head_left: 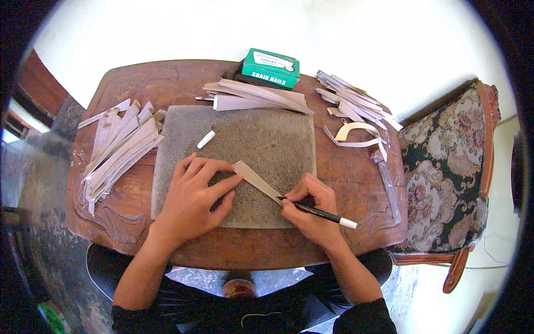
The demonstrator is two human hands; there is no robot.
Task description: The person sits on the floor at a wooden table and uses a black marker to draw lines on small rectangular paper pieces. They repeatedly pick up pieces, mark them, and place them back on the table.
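Observation:
A narrow beige strip [258,181] lies slantwise on the grey-brown rough mat [183,125]. At its upper left end, the fingertips of my left hand [197,192] press on it and hold it against the mat, the other fingers spread. My right hand [311,209] grips a black marker pen [320,213] with a white end. The pen's tip is at the strip's lower right end, partly hidden by my fingers, which also touch the strip. A white pen cap [206,139] lies loose on the mat above my left hand.
The mat rests on a carved wooden table [222,253]. Piles of similar strips lie at left [119,147], back [256,97] and back right [356,100]. Behind stands a green box [271,69]. Curled strips [356,142] lie at right, near a floral chair [445,172].

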